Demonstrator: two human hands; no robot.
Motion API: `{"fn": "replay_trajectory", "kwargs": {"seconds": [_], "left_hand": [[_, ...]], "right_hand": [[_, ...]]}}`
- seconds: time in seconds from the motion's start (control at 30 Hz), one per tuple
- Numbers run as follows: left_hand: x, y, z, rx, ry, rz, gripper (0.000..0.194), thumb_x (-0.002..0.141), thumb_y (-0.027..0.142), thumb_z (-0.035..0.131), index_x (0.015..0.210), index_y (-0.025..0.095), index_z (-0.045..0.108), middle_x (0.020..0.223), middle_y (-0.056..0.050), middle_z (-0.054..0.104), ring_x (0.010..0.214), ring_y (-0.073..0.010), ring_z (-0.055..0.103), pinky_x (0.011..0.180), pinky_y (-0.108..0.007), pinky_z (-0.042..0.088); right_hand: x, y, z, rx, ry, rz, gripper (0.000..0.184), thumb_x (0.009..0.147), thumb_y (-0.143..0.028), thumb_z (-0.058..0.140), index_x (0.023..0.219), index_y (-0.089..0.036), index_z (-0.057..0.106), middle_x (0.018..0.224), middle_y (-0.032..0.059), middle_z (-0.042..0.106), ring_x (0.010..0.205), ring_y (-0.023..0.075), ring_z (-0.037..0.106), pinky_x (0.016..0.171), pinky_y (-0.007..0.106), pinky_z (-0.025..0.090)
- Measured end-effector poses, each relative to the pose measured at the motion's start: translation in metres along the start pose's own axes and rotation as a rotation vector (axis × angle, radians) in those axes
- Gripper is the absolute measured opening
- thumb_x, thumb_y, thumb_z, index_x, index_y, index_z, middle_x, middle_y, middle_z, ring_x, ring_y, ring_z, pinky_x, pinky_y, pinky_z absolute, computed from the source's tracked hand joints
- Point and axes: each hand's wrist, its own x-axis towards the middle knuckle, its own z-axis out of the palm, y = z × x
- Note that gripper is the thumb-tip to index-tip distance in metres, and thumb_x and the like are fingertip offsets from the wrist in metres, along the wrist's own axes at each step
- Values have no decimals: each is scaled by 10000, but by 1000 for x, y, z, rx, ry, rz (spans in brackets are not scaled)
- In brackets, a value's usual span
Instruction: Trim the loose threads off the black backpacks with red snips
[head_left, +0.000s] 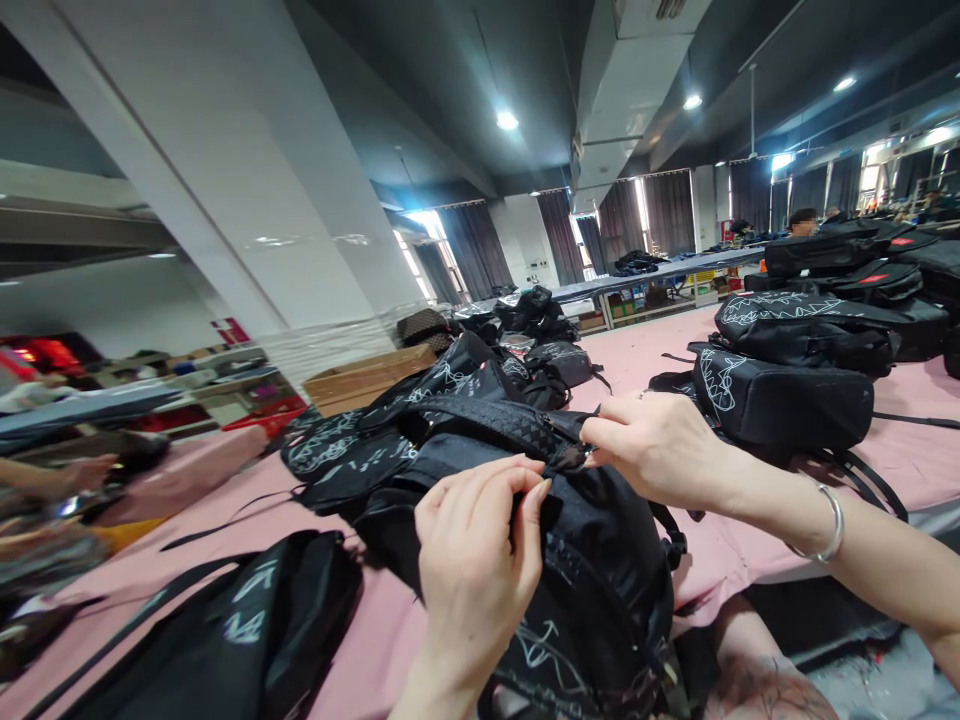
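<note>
Both hands meet over a black backpack (pixel 607 560), which lies at the near edge of the pink-covered table (pixel 637 345), in the middle of the scene and close to the wearer. The left hand (pixel 476 555) rises from the near side with its forearm steep, the back of the hand towards the wearer, fingers bent over and thumb brought up against the forefinger. Its tips pinch the dark material at the top of the backpack; exactly which edge or fold they grip cannot be told. The right hand (pixel 660 445) comes in from the right, its forearm slanting up and leftward, a silver bangle (pixel 831 520) around it below the wrist. Its knuckles are uppermost and its fingers curl towards the left, closed on dark material by the end of the textured shoulder strap (pixel 499 425); the piece within them is partly hidden. The fingertips of the two hands are near each other but apart, the right ones slightly farther away.

The strap arches leftward across the top of the backpack. At the near left lies another black bag (pixel 292 610) with white line drawings. To the right, more black backpacks (pixel 784 400) are piled on the table, and beyond the left hand stands a cardboard box (pixel 367 378).
</note>
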Motion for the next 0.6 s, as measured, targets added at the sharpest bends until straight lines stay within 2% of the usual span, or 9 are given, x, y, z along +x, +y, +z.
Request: {"fn": "replay_trajectory", "kwargs": {"seconds": [0.13,0.3,0.37,0.47,0.53,0.6], "left_hand": [[1,-1,1,-65,4,-10,48,822,184,521,775,190,526,816,-24,646,809,-177,603,787,-345,373],[-4,-3,3,-274,89,-209,62,831,175,508,776,186,534,833,-25,617,832,-153,583,804,-305,423],[-7,-4,5,-350,157,-294,64,835,183,511,781,186,545,847,-24,610,840,-145,578,814,-291,436],[-10,-6,9,-512,202,-364,150,867,198,461,747,185,551,852,-20,603,837,-139,588,817,-286,455],[-11,-9,13,-593,201,-367,171,873,199,449,747,183,564,879,-27,602,869,-146,595,844,-296,460],[-11,-13,16,-653,192,-362,94,850,192,494,875,193,585,1007,-43,591,996,-171,568,933,-322,432]], "right_hand": [[0,5,3,64,-10,0,145,875,-292,527,807,-176,581,736,12,558,643,132,475,536,252,231],[-8,12,11,308,66,110,108,845,-271,557,815,-174,594,732,6,590,654,133,505,583,241,304],[-15,13,18,510,134,202,122,861,-273,530,827,-170,585,745,5,597,668,126,520,618,234,345],[-29,6,35,866,222,380,151,872,-303,502,934,-178,559,874,21,604,785,132,549,692,230,405],[-43,-7,50,1074,238,500,229,828,-337,558,1002,-190,531,920,25,587,820,139,551,690,227,435],[-58,-26,65,1207,263,613,259,778,-334,603,981,-197,520,877,14,570,751,128,552,626,212,448]]}}
